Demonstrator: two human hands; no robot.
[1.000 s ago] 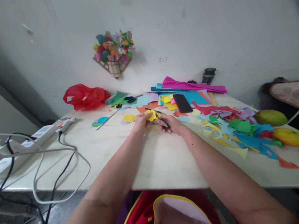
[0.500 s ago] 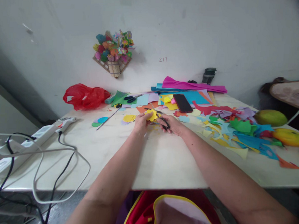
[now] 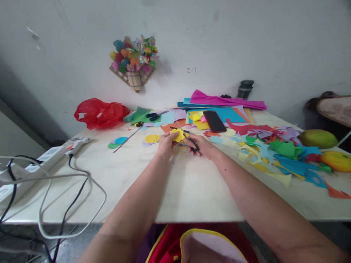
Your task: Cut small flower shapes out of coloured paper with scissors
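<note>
My left hand point(image 3: 164, 143) pinches a small yellow paper cut-out point(image 3: 177, 135) above the white table point(image 3: 190, 187). My right hand point(image 3: 202, 145) is closed round the black handles of a pair of scissors point(image 3: 191, 143), whose blades meet the yellow paper's right edge. Tiny yellow snippings lie on the table under both hands. Another yellow cut-out point(image 3: 152, 138) rests just left of my left hand.
A black phone point(image 3: 214, 121) lies on stacked coloured paper sheets point(image 3: 224, 106) at the back. Coloured scraps point(image 3: 280, 152) and mangoes point(image 3: 318, 137) crowd the right side. A red plastic bag point(image 3: 100, 113), a second pair of scissors point(image 3: 154, 115), and a power strip point(image 3: 29, 167) with cables sit left.
Almost nothing differs; my right hand with the scissors has shifted very slightly at the yellow paper.
</note>
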